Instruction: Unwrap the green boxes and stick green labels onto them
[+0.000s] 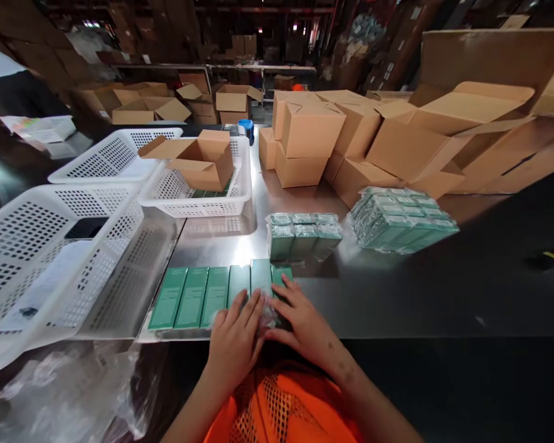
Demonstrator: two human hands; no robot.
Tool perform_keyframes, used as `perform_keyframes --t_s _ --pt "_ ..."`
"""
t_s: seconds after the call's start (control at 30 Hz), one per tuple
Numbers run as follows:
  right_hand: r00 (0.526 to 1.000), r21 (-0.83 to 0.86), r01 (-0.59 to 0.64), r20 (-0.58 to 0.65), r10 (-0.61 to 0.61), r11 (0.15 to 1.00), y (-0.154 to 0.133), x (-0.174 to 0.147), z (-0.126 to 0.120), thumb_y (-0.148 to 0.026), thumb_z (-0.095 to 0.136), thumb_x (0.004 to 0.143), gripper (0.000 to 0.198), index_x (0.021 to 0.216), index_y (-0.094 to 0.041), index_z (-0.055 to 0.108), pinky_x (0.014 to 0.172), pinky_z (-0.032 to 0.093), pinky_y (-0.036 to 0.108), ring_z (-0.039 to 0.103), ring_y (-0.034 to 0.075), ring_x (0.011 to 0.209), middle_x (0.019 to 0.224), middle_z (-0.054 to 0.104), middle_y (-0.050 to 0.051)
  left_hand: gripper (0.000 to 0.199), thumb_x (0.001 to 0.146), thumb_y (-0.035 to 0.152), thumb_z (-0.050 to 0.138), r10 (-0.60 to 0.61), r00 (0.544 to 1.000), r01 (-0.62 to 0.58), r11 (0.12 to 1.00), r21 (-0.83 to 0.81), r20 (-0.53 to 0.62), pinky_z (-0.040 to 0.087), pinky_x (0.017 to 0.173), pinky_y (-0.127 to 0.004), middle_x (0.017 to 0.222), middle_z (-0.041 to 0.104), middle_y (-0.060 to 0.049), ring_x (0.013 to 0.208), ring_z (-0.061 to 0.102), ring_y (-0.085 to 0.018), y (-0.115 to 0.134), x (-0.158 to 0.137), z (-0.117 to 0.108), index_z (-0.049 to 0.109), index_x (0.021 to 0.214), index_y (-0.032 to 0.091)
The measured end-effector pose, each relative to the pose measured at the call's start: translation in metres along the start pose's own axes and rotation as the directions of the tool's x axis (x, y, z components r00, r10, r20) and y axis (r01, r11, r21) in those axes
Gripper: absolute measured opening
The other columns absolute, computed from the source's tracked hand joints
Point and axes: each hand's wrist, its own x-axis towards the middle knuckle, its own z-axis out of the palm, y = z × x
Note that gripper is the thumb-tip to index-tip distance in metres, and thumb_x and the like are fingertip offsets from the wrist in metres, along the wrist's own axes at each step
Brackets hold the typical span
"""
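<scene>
A row of several slim green boxes (pixel 191 298) lies side by side along the near table edge. My left hand (pixel 237 335) rests over the near part of this row, fingers stretched forward. Beside it, my right hand (pixel 302 317) has its fingers spread over the rightmost green box (pixel 281 272), which they partly cover. A crumpled piece of clear plastic (pixel 268 312) shows between my hands, touching my fingers. Farther back stands a plastic-wrapped pack of green boxes (pixel 305 237). To its right is a larger wrapped stack (pixel 401 221).
White perforated baskets (pixel 23 215) stand on the left; one holds an open carton (pixel 207 163). Brown cartons (pixel 311 132) are piled at the back right. A blue tape dispenser (pixel 246 130) sits at the far edge. Clear plastic bags (pixel 74 394) hang low at left.
</scene>
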Motion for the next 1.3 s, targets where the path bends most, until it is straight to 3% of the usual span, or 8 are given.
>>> perform_keyframes --t_s 0.23,0.4,0.47,0.63,0.8,0.9,1.07,1.3 --pt "0.917 -0.368 -0.072 -0.39 -0.084 0.927 -0.008 0.047 -0.042 -0.034 0.057 0.099 0.048 0.145 -0.023 0.052 0.12 0.023 0.062 0.037 0.035 0.146 0.145 0.057 0.014 0.031 0.094 0.034 0.06 -0.032 0.999 0.033 0.998 -0.061 0.016 0.041 0.083 -0.039 0.131 0.07 -0.01 0.12 0.06 -0.031 0.001 0.001 0.005 0.069 0.119 0.017" --pt "0.971 -0.522 -0.125 -0.238 -0.003 0.843 -0.006 0.104 -0.066 -0.01 0.051 0.096 0.028 0.118 -0.02 0.065 0.115 0.016 0.063 0.029 0.034 0.15 0.148 0.053 0.015 0.041 0.092 0.042 0.062 -0.1 0.988 0.077 0.978 -0.192 -0.118 0.041 0.078 -0.037 0.096 0.073 -0.007 0.096 0.064 -0.025 0.001 0.003 -0.005 0.066 0.124 0.018" --pt "0.983 -0.485 -0.117 -0.182 0.031 0.867 -0.005 0.11 -0.067 -0.002 0.045 0.094 0.027 0.102 -0.02 0.064 0.113 0.022 0.058 0.04 0.029 0.143 0.125 0.069 0.012 0.012 0.092 0.027 0.062 -0.181 0.953 0.108 0.952 -0.285 -0.243 0.039 0.069 -0.033 0.068 0.062 -0.001 0.072 0.058 -0.019 0.0 -0.004 -0.014 0.073 0.092 0.022" --pt "0.937 -0.134 0.008 -0.346 -0.054 0.991 -0.011 0.087 -0.069 -0.009 0.052 0.093 0.019 0.103 -0.024 0.06 0.1 0.041 0.044 0.064 0.023 0.109 0.106 0.071 0.004 0.032 0.08 0.014 0.068 -0.563 0.75 0.243 0.723 -0.646 -0.348 0.048 0.07 -0.031 0.068 0.053 0.001 0.071 0.063 -0.016 0.004 -0.017 -0.032 0.049 0.055 0.021" --pt "0.685 0.523 0.054 -0.639 0.35 0.851 -0.038 0.05 -0.065 -0.033 0.083 0.079 0.04 0.109 -0.028 0.058 0.073 0.056 0.028 0.067 0.017 0.087 0.103 0.069 0.002 0.046 0.07 0.046 0.083 -0.81 0.573 0.3 0.063 -0.952 0.127 0.053 0.062 -0.027 0.105 0.068 -0.006 0.079 0.069 -0.019 0.011 0.007 -0.038 0.06 0.104 0.024" --pt "0.706 0.723 0.058 -0.517 0.484 0.688 -0.051 0.034 -0.059 -0.039 0.089 0.071 0.049 0.108 -0.026 0.061 0.066 0.059 0.025 0.069 0.017 0.08 0.096 0.07 0.002 0.068 0.069 0.063 0.079 -0.743 0.589 0.214 -0.235 -0.948 0.317 0.047 0.056 -0.021 0.093 0.07 -0.004 0.075 0.066 -0.016 0.01 0.026 -0.038 0.062 0.122 0.024" --pt "0.7 0.746 0.078 -0.513 0.497 0.661 -0.048 0.019 -0.06 -0.035 0.091 0.069 0.034 0.098 -0.026 0.074 0.068 0.063 0.027 0.074 0.02 0.084 0.096 0.076 0.003 0.051 0.059 0.049 0.092 -0.756 0.586 0.231 -0.188 -0.955 0.291 0.053 0.073 -0.02 0.098 0.073 -0.004 0.085 0.067 -0.015 0.011 0.041 -0.038 0.074 0.097 0.022" --pt "0.656 0.597 0.103 -0.642 0.397 0.795 -0.038 0.013 -0.064 -0.029 0.081 0.082 0.014 0.073 -0.023 0.072 0.07 0.062 0.03 0.074 0.02 0.072 0.074 0.076 0.001 0.061 0.055 0.053 0.091 -0.53 0.581 0.518 -0.344 -0.783 0.618 0.026 0.03 -0.014 0.057 0.056 0.008 0.031 0.037 -0.003 0.032 0.036 -0.04 0.064 0.099 0.021"
